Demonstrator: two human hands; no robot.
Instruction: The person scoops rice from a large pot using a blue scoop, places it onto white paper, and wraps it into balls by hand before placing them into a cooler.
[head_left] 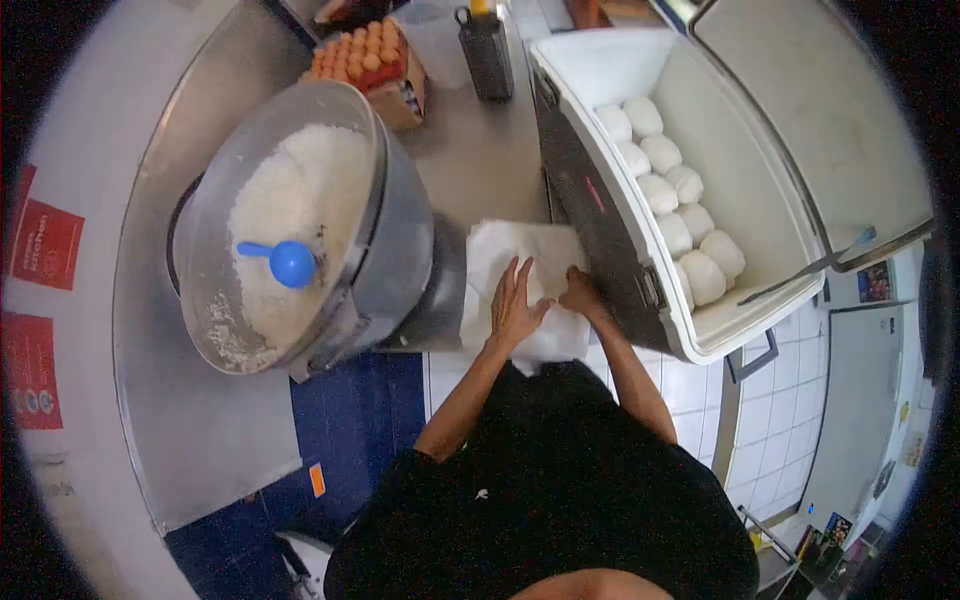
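White paper or thin cloth sheets lie on the steel counter, their lower part reaching its front edge. My left hand rests on them with its fingers spread. At the right side of the sheets is my right hand, its fingers bent down close to the cooler; whether they pinch a sheet is not clear. The open white-lined cooler stands just right of my right hand, with several round white dough balls inside.
Left stands a large pot of white grainy food with a blue scoop on top. Behind are eggs on a box, a clear container and a dark bottle. The cooler's lid hangs open at right.
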